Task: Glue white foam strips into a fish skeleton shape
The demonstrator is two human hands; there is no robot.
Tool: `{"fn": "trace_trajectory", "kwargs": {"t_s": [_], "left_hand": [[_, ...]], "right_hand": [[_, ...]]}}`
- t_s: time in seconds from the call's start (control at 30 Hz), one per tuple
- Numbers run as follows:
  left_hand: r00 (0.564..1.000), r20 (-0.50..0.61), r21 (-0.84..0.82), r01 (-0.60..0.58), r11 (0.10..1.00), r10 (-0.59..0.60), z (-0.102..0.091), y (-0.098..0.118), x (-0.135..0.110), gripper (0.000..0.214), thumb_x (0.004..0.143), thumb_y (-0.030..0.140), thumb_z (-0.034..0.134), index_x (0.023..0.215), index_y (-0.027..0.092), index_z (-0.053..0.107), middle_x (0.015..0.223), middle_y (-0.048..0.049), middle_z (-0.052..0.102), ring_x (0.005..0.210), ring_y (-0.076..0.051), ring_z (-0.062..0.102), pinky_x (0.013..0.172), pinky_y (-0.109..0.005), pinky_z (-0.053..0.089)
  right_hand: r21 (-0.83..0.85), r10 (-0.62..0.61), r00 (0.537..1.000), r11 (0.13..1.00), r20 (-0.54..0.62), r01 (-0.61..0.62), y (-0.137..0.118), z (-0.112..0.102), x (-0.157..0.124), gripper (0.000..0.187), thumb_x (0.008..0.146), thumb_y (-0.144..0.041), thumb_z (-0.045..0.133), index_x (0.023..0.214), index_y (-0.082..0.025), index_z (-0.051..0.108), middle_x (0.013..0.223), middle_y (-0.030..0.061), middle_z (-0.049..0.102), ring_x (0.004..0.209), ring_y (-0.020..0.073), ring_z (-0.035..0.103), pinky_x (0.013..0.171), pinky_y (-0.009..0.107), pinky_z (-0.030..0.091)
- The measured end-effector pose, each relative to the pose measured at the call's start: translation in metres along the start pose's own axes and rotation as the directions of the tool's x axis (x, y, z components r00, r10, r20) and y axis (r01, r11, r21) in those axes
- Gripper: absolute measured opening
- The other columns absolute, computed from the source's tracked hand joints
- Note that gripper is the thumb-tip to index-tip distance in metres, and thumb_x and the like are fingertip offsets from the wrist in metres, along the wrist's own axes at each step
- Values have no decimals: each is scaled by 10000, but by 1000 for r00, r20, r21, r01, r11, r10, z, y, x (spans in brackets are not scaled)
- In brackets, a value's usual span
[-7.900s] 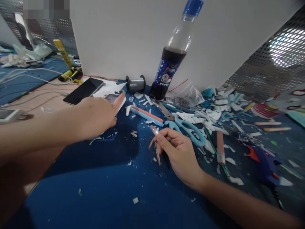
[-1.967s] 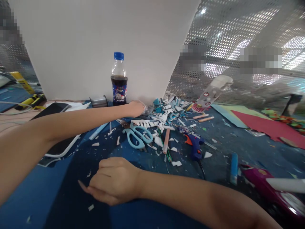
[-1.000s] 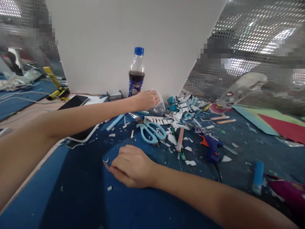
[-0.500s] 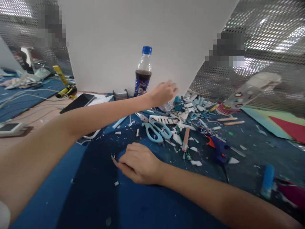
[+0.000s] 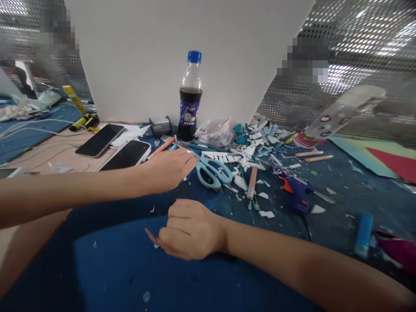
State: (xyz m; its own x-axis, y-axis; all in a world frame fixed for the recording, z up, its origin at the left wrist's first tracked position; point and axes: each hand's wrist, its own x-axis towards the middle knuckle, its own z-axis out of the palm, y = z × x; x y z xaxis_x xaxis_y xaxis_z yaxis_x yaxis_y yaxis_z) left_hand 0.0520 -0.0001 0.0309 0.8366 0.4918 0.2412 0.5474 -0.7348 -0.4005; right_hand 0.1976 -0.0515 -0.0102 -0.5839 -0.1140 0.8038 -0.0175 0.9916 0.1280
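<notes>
My left hand [image 5: 173,170] hovers over or rests by the light-blue scissors [image 5: 214,171]; its stretched fingertips come beside the pivot, and I cannot tell whether they touch. No held thing shows in that hand. Closer to me, my right hand [image 5: 191,229] is closed over the blue table. A thin, pointed brownish piece [image 5: 151,236] sticks out to the left from between its thumb and fingers; most of it is hidden. Behind the scissors lie a white toothed strip [image 5: 221,157] and a crumpled clear plastic bag [image 5: 216,132].
A cola bottle [image 5: 190,102] stands before the white board, beside a wire spool [image 5: 160,126]. Two phones lie left, one a black phone [image 5: 100,141]. Rightward are a scrap heap [image 5: 260,136], a glue gun [image 5: 299,195] with its cord, a tilted clear cup [image 5: 328,123] and coloured sheets [image 5: 360,158].
My left hand has come back from near the plastic bag, moving left and toward me to the scissors. The bag is now uncovered. My right hand stays almost in place, still holding the pointed piece.
</notes>
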Motion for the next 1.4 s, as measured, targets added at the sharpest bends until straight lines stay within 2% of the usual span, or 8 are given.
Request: {"fn": "trace_trajectory", "kwargs": {"t_s": [0.1, 0.2, 0.4, 0.6, 0.7, 1.03, 1.2, 1.4], "left_hand": [[999, 5, -30, -47, 998, 47, 10, 11, -40, 136, 728, 35, 483, 704, 159, 531, 612, -41, 594, 590, -180, 566, 530, -276, 399], [999, 3, -36, -41, 998, 41, 17, 17, -57, 111, 703, 70, 531, 673, 177, 518, 575, -19, 589, 546, -176, 570, 467, -277, 354], [1000, -22, -15, -15, 1000, 15, 15, 17, -59, 132, 822, 143, 527, 700, 187, 508, 622, -18, 600, 565, -176, 574, 452, -282, 347], [967, -256, 20, -4, 1000, 9, 7, 14, -68, 238, 929, 107, 340, 837, 138, 557, 777, -73, 662, 681, -192, 592, 529, -286, 434], [952, -306, -31, 1, 1000, -10, 7, 12, -72, 301, 950, 86, 296, 806, 132, 555, 743, -72, 665, 649, -177, 580, 539, -273, 443], [977, -205, -148, 27, 989, -58, 15, 9, -70, 379, 975, 148, 299, 661, 187, 507, 557, -4, 503, 541, -160, 451, 495, -287, 360], [992, -114, -133, 38, 990, -53, 12, 9, -68, 374, 991, 226, 320, 655, 199, 484, 551, 1, 514, 527, -160, 463, 471, -284, 350], [987, -131, -19, 88, 996, -90, 5, 14, -69, 210, 870, 68, 385, 731, 178, 498, 585, -13, 556, 503, -159, 528, 433, -269, 382]], "right_hand": [[-1, 3, 1000, 1000, 22, -3, 0, 1, 1, 341, 901, -147, 521, 562, -149, 556, 486, -43, 415, 513, 109, 328, 494, 252, 305], [12, 58, 997, 998, 45, -59, -1, 1, 1, 358, 900, -149, 508, 547, -146, 567, 487, -32, 427, 521, 115, 325, 495, 255, 311], [46, 102, 991, 993, 84, -106, 1, -1, 3, 356, 892, -139, 492, 555, -125, 607, 490, -15, 453, 531, 124, 318, 493, 266, 316], [95, 134, 984, 985, 120, -146, 1, -2, 2, 351, 889, -132, 482, 575, -106, 637, 491, -7, 453, 534, 130, 344, 486, 277, 316], [101, 156, 982, 981, 109, -167, 1, -1, 0, 359, 888, -133, 477, 566, -114, 635, 489, -8, 444, 528, 133, 334, 476, 284, 305], [107, 262, 961, 957, 94, -271, -1, 0, -1, 331, 852, -107, 526, 533, -134, 610, 487, -14, 424, 520, 130, 319, 466, 296, 282], [103, 308, 943, 941, 125, -321, -2, -1, 0, 364, 889, -121, 502, 543, -135, 617, 479, -15, 426, 510, 129, 329, 461, 297, 294], [122, 350, 923, 921, 158, -370, -3, -2, 0, 380, 893, -98, 463, 541, -127, 604, 483, 4, 465, 505, 129, 388, 481, 301, 322]]}}
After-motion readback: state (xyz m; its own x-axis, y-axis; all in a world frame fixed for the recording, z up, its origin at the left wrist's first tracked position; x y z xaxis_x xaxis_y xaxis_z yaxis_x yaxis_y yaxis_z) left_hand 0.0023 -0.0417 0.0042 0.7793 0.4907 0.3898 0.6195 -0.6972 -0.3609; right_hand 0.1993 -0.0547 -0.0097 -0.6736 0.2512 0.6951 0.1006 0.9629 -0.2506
